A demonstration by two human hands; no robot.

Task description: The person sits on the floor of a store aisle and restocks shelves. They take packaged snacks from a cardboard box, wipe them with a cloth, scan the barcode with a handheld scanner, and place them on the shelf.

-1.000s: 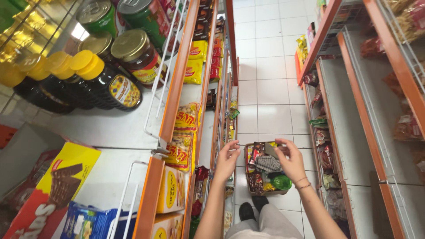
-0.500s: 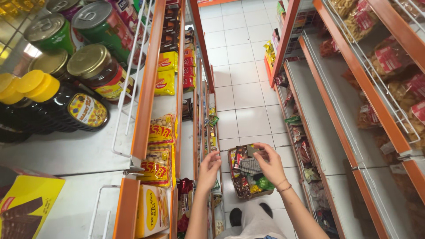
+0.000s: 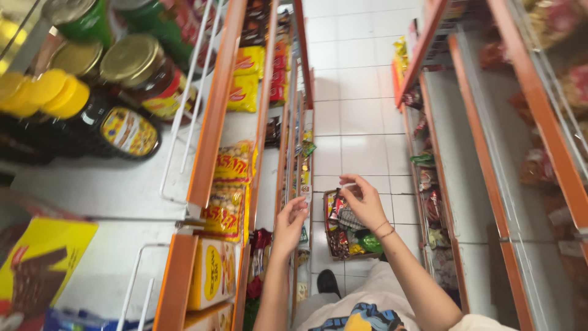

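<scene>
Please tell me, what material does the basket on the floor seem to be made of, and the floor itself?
The basket below the hands looks like rigid plastic, dark red-brown with a dull finish; its rim is thick and moulded, though blur leaves this open. The floor appears to be glazed ceramic tile: white squares with thin grout lines and a soft shine. The right hand hovers above the basket; the left hand is at the shelf edge.

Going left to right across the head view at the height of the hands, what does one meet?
Yellow packets on the left shelf → left hand at the shelf-edge tag → basket of goods on the floor → right hand → packets on the right shelf.
</scene>
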